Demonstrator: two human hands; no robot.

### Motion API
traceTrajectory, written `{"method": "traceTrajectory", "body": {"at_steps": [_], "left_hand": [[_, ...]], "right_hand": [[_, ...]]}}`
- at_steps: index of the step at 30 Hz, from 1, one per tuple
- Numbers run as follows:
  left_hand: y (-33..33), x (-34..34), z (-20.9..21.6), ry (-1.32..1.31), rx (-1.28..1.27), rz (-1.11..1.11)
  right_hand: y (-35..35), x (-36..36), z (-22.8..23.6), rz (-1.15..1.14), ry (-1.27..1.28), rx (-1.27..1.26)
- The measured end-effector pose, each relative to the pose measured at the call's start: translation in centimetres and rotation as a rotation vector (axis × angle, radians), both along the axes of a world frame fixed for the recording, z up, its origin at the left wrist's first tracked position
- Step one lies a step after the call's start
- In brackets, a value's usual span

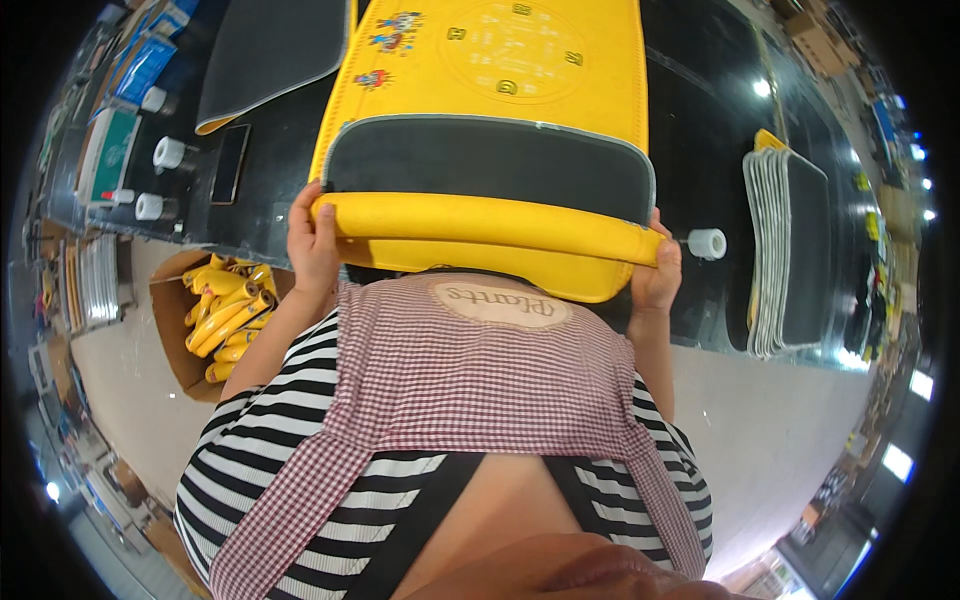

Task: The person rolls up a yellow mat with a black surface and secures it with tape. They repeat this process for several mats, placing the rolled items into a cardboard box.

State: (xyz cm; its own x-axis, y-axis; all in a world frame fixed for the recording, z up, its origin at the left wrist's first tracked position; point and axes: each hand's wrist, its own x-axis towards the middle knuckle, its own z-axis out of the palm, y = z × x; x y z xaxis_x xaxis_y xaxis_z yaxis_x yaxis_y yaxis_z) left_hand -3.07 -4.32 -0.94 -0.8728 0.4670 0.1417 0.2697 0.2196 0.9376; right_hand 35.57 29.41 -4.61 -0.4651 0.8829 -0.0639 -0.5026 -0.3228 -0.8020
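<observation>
A yellow printed mat [560, 120] with small coloured figures lies lengthwise on the black table in front of me. Its near part is folded over, so a dark grey underside with a light stitched border shows. Along the near edge the mat forms a yellow roll [490, 217], and a yellow flap hangs below it by my apron. My left hand [313, 245] is closed round the left end of the roll, thumb on top. At the right end, my right hand [657, 275] grips it the same way.
Another dark-backed mat [275, 65] lies at the far left, beside a phone [230, 163]. White rolls [169, 153] stand on both sides. Stacked mats [785, 250] sit at the right. On the floor at left, a cardboard box [178, 340] holds several yellow rolled pieces [232, 315].
</observation>
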Motion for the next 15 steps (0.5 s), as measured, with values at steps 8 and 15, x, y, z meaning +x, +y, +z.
{"method": "traceTrajectory", "body": {"at_steps": [8, 15], "left_hand": [[-0.6, -0.1, -1.3, 0.180, -0.075, 0.024], [-1.8, 0.0, -0.3, 0.085, 0.096, -0.104]], "right_hand": [[0.1, -1.1, 2.4, -0.138, -0.681, 0.311], [0.7, -1.7, 2.8, -0.123, -0.995, 0.644]]}}
